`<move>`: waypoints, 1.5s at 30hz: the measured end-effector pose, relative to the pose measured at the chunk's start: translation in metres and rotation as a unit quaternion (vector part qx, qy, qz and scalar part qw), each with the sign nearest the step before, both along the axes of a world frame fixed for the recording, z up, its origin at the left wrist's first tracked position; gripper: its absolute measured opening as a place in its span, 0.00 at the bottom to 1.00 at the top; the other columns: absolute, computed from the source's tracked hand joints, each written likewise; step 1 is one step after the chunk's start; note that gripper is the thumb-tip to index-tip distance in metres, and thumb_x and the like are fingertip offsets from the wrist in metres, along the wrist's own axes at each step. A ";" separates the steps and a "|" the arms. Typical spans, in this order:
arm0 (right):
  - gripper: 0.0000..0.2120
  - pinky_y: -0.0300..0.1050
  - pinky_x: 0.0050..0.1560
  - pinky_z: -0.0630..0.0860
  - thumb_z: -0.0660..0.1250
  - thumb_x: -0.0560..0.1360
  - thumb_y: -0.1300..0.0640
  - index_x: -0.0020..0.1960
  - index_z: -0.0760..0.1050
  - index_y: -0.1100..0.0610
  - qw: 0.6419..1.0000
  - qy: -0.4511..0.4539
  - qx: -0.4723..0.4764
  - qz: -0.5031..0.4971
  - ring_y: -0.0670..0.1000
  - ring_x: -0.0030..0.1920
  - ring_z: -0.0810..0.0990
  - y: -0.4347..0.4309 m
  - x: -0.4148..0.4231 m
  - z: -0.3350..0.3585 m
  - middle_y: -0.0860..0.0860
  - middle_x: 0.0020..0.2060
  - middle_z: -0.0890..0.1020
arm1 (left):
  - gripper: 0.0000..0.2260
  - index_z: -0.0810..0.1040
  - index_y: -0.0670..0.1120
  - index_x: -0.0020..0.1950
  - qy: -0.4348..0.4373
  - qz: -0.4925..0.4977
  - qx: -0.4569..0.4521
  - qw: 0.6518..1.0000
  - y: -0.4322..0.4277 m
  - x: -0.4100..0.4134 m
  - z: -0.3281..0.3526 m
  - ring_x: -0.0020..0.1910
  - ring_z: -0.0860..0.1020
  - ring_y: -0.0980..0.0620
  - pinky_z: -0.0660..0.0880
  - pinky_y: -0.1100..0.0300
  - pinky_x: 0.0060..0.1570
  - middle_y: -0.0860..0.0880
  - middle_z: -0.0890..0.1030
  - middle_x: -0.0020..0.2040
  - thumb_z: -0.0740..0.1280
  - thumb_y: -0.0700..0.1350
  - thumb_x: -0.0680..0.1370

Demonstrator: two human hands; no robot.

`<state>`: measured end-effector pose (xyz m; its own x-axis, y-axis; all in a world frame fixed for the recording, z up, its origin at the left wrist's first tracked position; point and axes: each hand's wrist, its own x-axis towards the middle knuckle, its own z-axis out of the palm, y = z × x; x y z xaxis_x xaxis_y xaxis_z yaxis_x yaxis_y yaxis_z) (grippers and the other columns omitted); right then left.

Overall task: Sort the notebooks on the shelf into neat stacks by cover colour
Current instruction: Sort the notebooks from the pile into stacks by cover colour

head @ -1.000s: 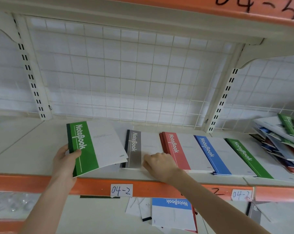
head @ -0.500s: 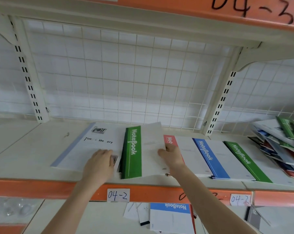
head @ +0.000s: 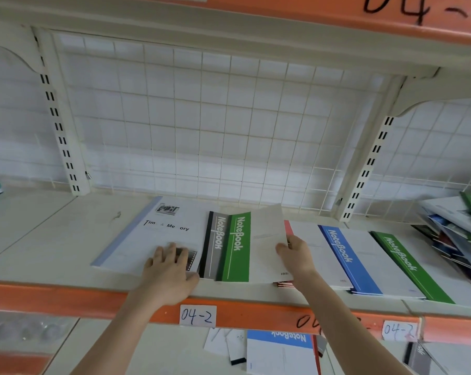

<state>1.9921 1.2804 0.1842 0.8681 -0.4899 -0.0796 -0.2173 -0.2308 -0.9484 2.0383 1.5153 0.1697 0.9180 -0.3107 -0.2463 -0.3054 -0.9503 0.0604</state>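
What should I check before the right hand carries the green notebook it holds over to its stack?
1. Right hand grips the green notebook at its edge: ok.
2. Only one notebook in that grip: cannot tell.
3. Green notebook lies with its own colour: not ok; it overlaps the grey notebook and the red stack.
4. Top of the green stack on the right is free: ok.
5. Left hand rests flat on the white notebook: ok.
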 end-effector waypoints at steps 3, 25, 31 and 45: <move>0.14 0.46 0.43 0.77 0.53 0.77 0.68 0.56 0.70 0.55 1.000 0.005 0.005 0.023 0.57 0.50 0.78 0.002 -0.001 -0.002 0.53 0.51 0.79 | 0.28 0.44 0.48 0.78 -0.005 0.012 -0.003 1.000 0.004 0.002 -0.001 0.76 0.43 0.40 0.47 0.48 0.73 0.42 0.41 0.77 0.47 0.56 0.81; 0.09 0.48 0.40 0.76 0.54 0.79 0.66 0.55 0.68 0.56 0.998 0.000 0.060 0.007 0.57 0.47 0.77 -0.010 -0.017 0.017 0.52 0.45 0.77 | 0.26 0.52 0.43 0.76 -0.021 0.046 0.078 0.996 0.018 0.006 0.001 0.68 0.61 0.34 0.62 0.49 0.68 0.36 0.58 0.72 0.50 0.53 0.80; 0.09 0.48 0.42 0.76 0.54 0.79 0.67 0.55 0.68 0.57 0.998 -0.001 0.057 0.012 0.57 0.46 0.77 -0.011 -0.017 0.020 0.54 0.47 0.77 | 0.23 0.63 0.48 0.71 -0.147 -0.024 0.030 0.988 0.017 0.003 0.009 0.54 0.78 0.46 0.72 0.57 0.47 0.47 0.78 0.58 0.53 0.34 0.77; 0.11 0.54 0.47 0.77 0.54 0.78 0.69 0.52 0.71 0.58 0.994 -0.005 0.105 0.016 0.57 0.43 0.78 -0.006 -0.012 0.011 0.55 0.45 0.79 | 0.28 0.57 0.52 0.75 -0.206 0.043 0.041 0.977 0.017 -0.016 0.012 0.58 0.76 0.47 0.73 0.58 0.52 0.49 0.76 0.60 0.53 0.34 0.77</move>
<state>1.9799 1.2749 0.1951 0.8846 -0.4349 -0.1684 -0.2030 -0.0339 -0.9786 2.0226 1.5320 0.1819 0.9662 -0.2227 0.1297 -0.2064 -0.9700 -0.1282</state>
